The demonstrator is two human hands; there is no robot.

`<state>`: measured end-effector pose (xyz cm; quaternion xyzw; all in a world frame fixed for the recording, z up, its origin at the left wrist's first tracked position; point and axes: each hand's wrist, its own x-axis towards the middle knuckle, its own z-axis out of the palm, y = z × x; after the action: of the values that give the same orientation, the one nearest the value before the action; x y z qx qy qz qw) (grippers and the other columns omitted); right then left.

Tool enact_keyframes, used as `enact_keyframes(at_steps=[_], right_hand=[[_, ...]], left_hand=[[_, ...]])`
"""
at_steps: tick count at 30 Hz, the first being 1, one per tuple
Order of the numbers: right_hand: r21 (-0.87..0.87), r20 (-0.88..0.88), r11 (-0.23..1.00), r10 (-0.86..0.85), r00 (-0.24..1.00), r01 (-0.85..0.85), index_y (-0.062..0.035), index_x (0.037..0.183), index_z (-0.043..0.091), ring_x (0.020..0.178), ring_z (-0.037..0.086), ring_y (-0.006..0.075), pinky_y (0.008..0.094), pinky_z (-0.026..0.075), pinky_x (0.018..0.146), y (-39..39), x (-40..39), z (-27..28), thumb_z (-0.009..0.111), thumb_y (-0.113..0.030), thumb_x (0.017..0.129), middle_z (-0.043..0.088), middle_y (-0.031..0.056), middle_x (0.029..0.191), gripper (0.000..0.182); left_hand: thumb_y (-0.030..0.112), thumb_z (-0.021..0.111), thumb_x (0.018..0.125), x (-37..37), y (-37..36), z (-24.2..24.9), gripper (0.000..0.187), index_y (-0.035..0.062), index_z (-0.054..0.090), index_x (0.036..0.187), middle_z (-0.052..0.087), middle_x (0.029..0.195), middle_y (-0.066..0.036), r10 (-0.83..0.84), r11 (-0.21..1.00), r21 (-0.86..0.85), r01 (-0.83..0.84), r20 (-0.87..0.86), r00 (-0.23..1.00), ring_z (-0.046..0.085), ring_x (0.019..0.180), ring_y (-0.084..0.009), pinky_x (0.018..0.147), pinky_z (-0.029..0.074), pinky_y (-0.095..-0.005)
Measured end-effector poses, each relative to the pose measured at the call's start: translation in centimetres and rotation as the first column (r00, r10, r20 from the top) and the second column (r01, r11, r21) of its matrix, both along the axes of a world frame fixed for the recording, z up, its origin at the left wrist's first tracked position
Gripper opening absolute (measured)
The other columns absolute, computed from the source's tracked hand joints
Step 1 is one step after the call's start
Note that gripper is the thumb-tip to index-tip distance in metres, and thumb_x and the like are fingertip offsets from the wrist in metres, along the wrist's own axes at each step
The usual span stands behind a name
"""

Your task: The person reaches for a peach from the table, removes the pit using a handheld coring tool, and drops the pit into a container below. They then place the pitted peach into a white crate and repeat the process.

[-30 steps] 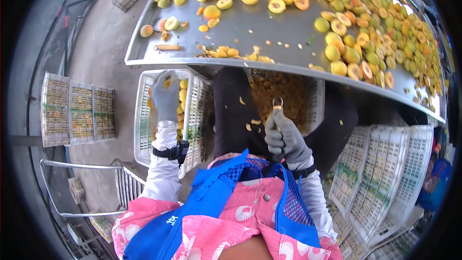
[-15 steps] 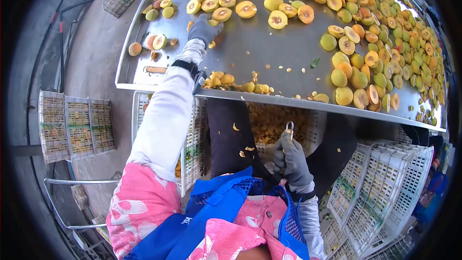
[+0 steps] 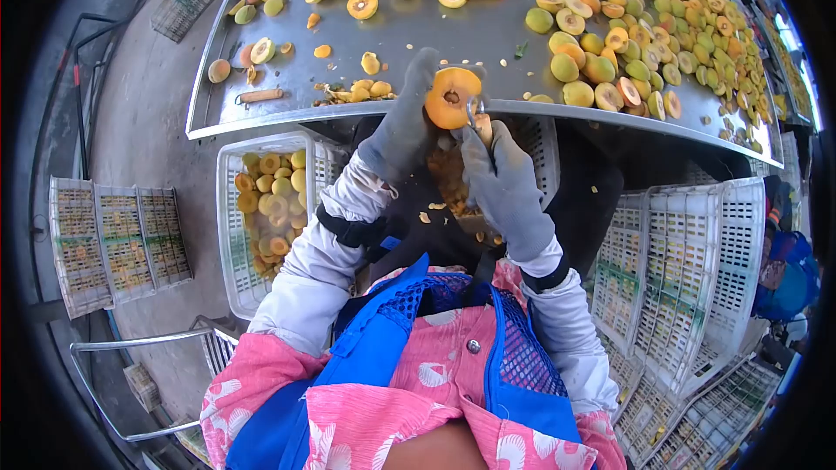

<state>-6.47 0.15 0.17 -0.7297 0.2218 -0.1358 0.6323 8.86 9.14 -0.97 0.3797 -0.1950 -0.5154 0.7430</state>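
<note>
My left hand [image 3: 402,122], gloved in grey, holds a peach half [image 3: 448,97] near the table's front edge, its cut face with a brown centre turned up. In my gloved right hand [image 3: 508,181] is a pitting tool [image 3: 482,126] with a wooden handle; its metal loop is at the right edge of that fruit. Below my hands is a crate [image 3: 545,157] with scraps, partly covered by them. On the metal table [image 3: 348,43] lie many cut peaches [image 3: 649,35]. Small trimmings [image 3: 357,90] sit along the front edge.
Another wooden-handled tool [image 3: 261,96] rests at the table's left corner. A white crate of peach halves [image 3: 225,231] stands left of my legs. Stacked crates [image 3: 670,252] are at right, and another crate [image 3: 117,239] is at far left. A metal frame [image 3: 96,392] stands lower left.
My left hand has come back from the table top with a peach half. My right hand has risen, bringing the tool's loop to the fruit. The view has shifted.
</note>
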Motion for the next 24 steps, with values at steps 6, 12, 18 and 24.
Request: enact_keyframes(at_steps=[6, 12, 18, 24], right_hand=[[0.118, -0.130, 0.982, -0.131, 0.983, 0.146, -0.0007, 0.097, 0.052, 0.061, 0.067, 0.0240, 0.0344, 0.049, 0.054, -0.1, -1.7, 1.6, 0.061, -0.023, 0.094, 0.063, 0.0171, 0.070, 0.024], [-0.327, 0.218, 0.883, -0.275, 0.936, 0.336, 0.0005, 0.109, 0.054, 0.081, 0.067, 0.0397, 0.0399, 0.052, 0.067, -0.1, -1.9, 2.2, 0.070, -0.016, 0.086, 0.067, 0.0220, 0.086, 0.033], [-0.424, 0.394, 0.809, -0.240, 0.887, 0.407, -0.0044, 0.106, 0.058, 0.079, 0.066, 0.0383, 0.0411, 0.052, 0.066, -1.3, -1.7, -0.2, 0.069, -0.011, 0.082, 0.066, 0.0191, 0.085, 0.028], [-0.569, 0.316, 0.778, -0.091, 0.944, 0.265, -0.0043, 0.099, 0.060, 0.074, 0.068, 0.0313, 0.0384, 0.052, 0.065, -1.8, -2.4, -0.8, 0.068, -0.010, 0.084, 0.066, 0.0159, 0.081, 0.018]], left_hand=[[0.033, 0.043, 0.102, -4.1, -1.1, 0.1, 0.038, 0.0017, 0.057, 0.119, 0.062, 0.102, -0.004, 0.296, 0.950, -0.010, -0.312, 0.348, 0.890, 0.056, 0.084, -0.0065, 0.074, 0.049, -0.0230], [0.022, 0.051, 0.099, -8.1, -2.1, 2.0, 0.029, 0.0033, 0.058, 0.120, 0.061, 0.099, -0.002, 0.411, 0.883, -0.002, -0.469, 0.486, 0.771, 0.054, 0.083, -0.0041, 0.074, 0.047, -0.0211], [0.022, 0.047, 0.101, -9.9, -3.3, 1.5, 0.029, 0.0044, 0.059, 0.121, 0.061, 0.099, -0.001, 0.497, 0.821, 0.052, -0.568, 0.426, 0.756, 0.054, 0.087, -0.0046, 0.074, 0.045, -0.0209], [0.021, 0.052, 0.099, -6.7, -3.5, -3.2, 0.030, 0.0011, 0.055, 0.123, 0.060, 0.108, -0.008, 0.206, 0.831, -0.365, -0.419, 0.903, -0.378, 0.058, 0.093, -0.0138, 0.079, 0.049, -0.0274]])
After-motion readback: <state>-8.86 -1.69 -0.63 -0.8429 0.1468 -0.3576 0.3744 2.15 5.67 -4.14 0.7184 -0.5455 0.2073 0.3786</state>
